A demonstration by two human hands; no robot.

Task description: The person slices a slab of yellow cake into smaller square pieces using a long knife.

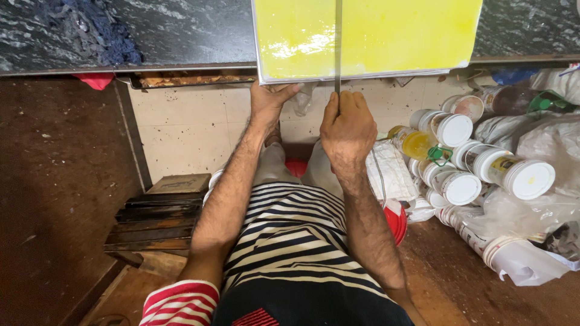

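A yellow-coated rectangular frame (386, 36) lies on the dark marbled desk (181, 30), its near edge jutting out over the desk's front edge toward the person. The yellow surface is wet and glossy, with a shiny patch near its near-left corner.

The left hand (270, 99) is under and against the near edge of the frame close to its near-left corner, fingers curled up onto that edge and gripping it. The right hand (346, 124) is closed in a fist around the lower end of a thin metal strip (338, 45), which runs straight up across the yellow surface from the near edge to the far side, a little left of the frame's middle. The two hands are near each other, apart, both at the front edge of the desk.

At the desk's far-left corner lies a bundle of dark blue cloth (90, 33). Below the desk, on the floor to the person's right, many white-lidded plastic jars (483, 169) are heaped together with plastic bags (544, 139); one jar with yellow liquid (414, 143) lies among them. A white folded cloth (393, 172) sits just beside the person's right leg. To the left is a stack of dark wooden frames (160, 214) on the floor
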